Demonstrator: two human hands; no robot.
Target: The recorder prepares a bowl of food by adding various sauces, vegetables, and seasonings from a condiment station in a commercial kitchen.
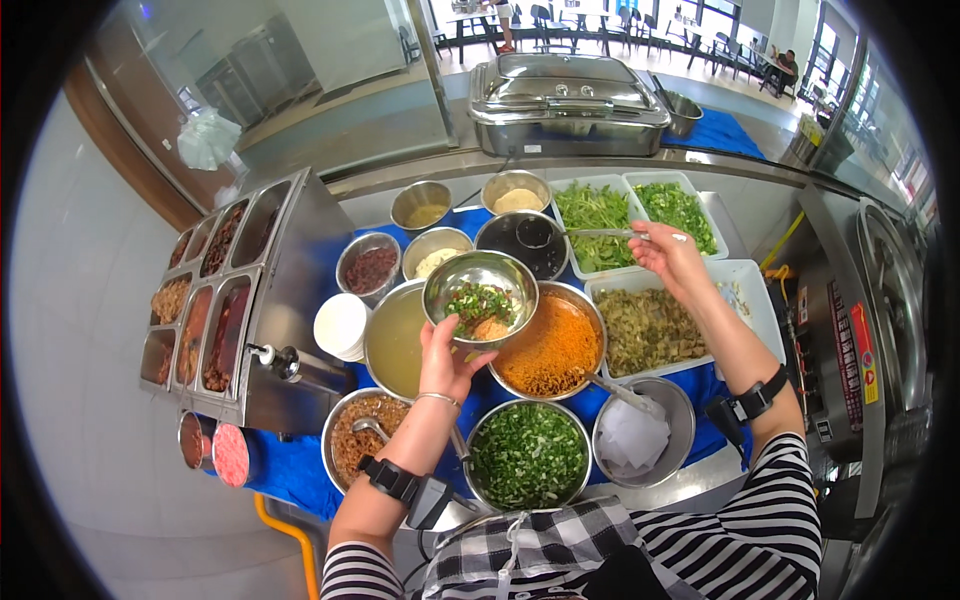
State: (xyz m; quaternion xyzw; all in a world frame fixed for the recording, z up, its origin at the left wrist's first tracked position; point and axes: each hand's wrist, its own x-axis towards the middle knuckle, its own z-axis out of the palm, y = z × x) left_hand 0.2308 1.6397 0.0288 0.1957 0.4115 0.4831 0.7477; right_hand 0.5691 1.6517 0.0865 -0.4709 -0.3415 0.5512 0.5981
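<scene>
Our left hand (pixel 446 362), fingers spread around its near side, steadied the steel bowl (pixel 480 268); our right hand (pixel 668 258) pinched the ladle (pixel 598 233), perhaps dipped in dark sauce (pixel 507 241), needing level lifting.

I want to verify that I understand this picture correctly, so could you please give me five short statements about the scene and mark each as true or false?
1. The person's left grip holds a metal bowl. True.
2. That metal bowl is empty. False: it contains chopped greens and other food.
3. The person's right grip holds a ladle by its handle. True.
4. The chafing dish stands with its lid wide open. False: the lid is closed.
5. The white container stands to the left of the yellowish liquid. True.
</scene>
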